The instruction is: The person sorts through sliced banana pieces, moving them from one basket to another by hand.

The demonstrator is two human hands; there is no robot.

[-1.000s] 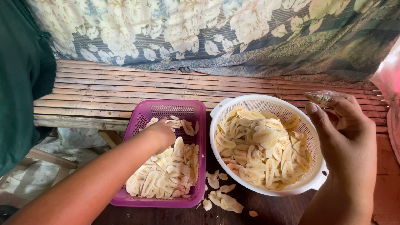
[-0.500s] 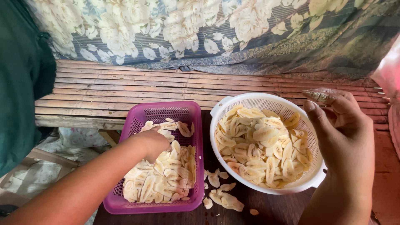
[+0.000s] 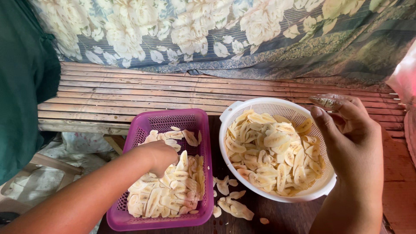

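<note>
My left hand reaches into a purple plastic basket holding a heap of pale banana slices. Its fingers are curled down into the slices, knuckles up. To the right, a white round colander is filled with more banana slices. My right hand hovers at the colander's right rim. It pinches a small clear plastic bag between thumb and fingers.
Loose slices lie on the dark wooden table between the two containers. A slatted bamboo bench runs behind, with a floral cloth draped over it. A person in dark green clothing stands at the left.
My left hand has drawn back toward me across the purple basket and sunk into the slices. My right hand has stayed by the colander's rim.
</note>
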